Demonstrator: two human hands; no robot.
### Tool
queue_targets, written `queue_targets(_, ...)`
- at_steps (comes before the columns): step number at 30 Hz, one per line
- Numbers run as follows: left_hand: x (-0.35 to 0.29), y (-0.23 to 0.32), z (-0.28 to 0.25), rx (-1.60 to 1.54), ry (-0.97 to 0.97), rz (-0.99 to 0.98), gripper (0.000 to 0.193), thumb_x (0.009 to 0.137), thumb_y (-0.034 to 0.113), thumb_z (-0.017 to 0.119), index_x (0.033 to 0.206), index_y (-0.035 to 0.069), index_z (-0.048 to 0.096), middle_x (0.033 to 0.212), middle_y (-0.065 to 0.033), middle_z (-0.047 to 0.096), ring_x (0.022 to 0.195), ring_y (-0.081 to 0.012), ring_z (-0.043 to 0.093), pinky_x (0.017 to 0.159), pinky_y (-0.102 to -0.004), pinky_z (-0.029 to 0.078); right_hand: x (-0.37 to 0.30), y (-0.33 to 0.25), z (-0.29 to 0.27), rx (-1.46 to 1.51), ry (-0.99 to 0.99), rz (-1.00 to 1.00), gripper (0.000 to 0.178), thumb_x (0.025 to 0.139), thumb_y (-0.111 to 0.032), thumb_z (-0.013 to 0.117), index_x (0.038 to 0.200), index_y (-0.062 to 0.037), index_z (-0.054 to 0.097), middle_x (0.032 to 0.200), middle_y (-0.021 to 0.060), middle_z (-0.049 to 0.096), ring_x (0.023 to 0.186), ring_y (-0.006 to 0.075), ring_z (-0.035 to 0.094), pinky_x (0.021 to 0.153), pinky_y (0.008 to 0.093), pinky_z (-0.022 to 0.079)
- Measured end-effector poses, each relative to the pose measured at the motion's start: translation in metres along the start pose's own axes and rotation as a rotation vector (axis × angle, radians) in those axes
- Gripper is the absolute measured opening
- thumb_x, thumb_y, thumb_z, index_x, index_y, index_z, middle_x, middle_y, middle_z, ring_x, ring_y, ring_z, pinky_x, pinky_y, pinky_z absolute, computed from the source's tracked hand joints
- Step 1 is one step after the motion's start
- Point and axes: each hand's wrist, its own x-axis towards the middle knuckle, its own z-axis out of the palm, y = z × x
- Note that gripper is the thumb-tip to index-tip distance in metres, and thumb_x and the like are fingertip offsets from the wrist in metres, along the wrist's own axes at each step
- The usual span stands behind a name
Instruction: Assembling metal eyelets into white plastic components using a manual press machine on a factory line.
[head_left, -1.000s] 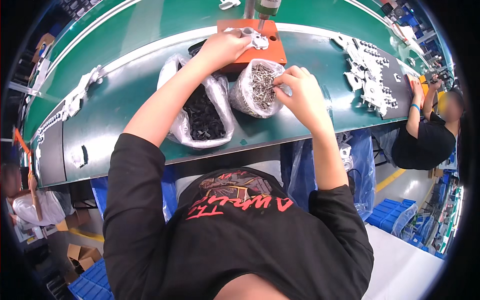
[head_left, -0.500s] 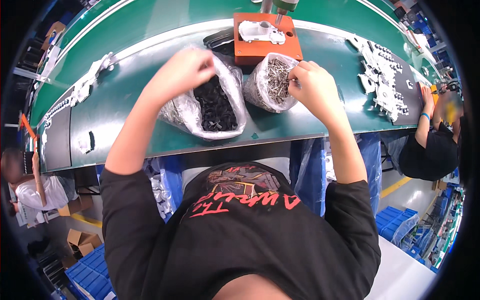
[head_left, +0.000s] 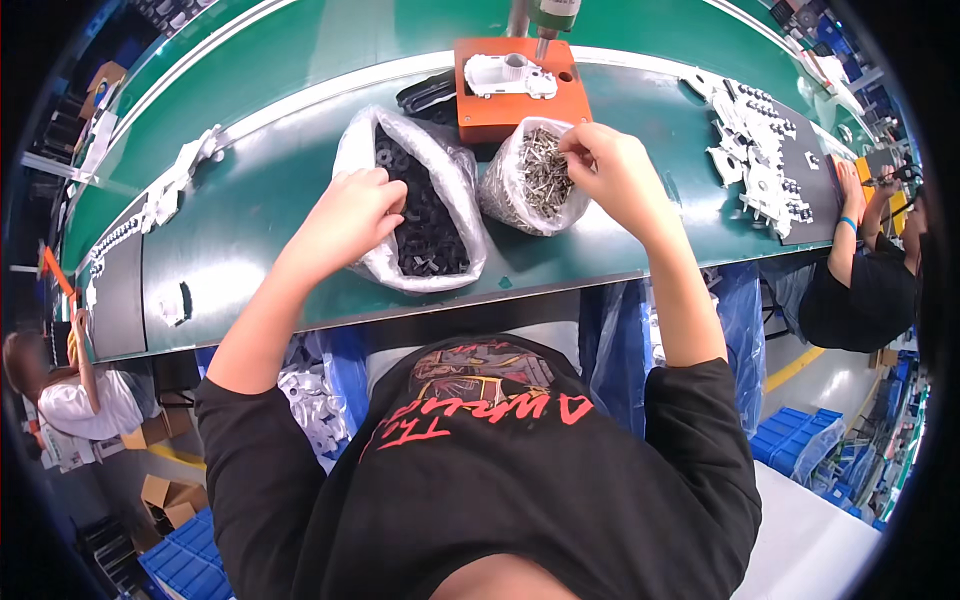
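Observation:
A clear plastic bag (head_left: 474, 255) full of small black plastic parts (head_left: 430, 225) stands open on the bench. At its left rim is my left hand (head_left: 360, 212), fingers curled together, and what they hold is hidden. To the right stands a smaller clear bag (head_left: 506, 200) of metal screws (head_left: 545, 178). Over its right side, my right hand (head_left: 615, 172) has thumb and fingers pinched together at the screws; anything between the tips is too small to make out. Behind the bags, a white plastic housing (head_left: 510, 80) lies on an orange fixture block (head_left: 486, 112).
A powered screwdriver (head_left: 553, 14) hangs above the orange block. Black parts (head_left: 428, 94) lie left of it. White parts cover a mat (head_left: 765, 185) at right; more white parts (head_left: 180, 180) line the left. Co-workers sit at both sides. Blue bins (head_left: 620, 365) stand below the bench edge.
My left hand has come down and nearer, from above the black parts' bag to its left rim. My right hand stays over the screws, with its fingers still pinched.

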Motion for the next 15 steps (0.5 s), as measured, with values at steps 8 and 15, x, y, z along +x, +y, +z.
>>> queue_targets(8, 0.087, -0.022, -0.036, -0.681, 0.093, -0.137, 0.017, 0.08, 0.019, 0.063, 0.082, 0.002, 0.064, 0.076, -0.0039, 0.062, 0.069, -0.0128, 0.054, 0.067, -0.028, 0.044, -0.003, 0.006, -0.005, 0.154, 0.012, 0.054, 0.011, 0.077, -0.004, 0.063, 0.085, 0.0009, 0.058, 0.073, 0.0095, 0.061, 0.063, 0.0149, 0.056, 0.06, 0.0258, 0.045)
queue_targets(15, 0.239, -0.041, -0.029, -0.714, 0.005, -0.164, 0.028, 0.081, 0.028, 0.062, 0.093, 0.004, 0.067, 0.076, 0.0003, 0.057, 0.07, -0.0103, 0.049, 0.065, -0.025, 0.038, -0.006, 0.016, -0.003, 0.232, 0.002, 0.04, 0.014, 0.074, -0.004, 0.07, 0.083, -0.001, 0.059, 0.07, 0.006, 0.059, 0.064, 0.0116, 0.057, 0.059, 0.0245, 0.046)
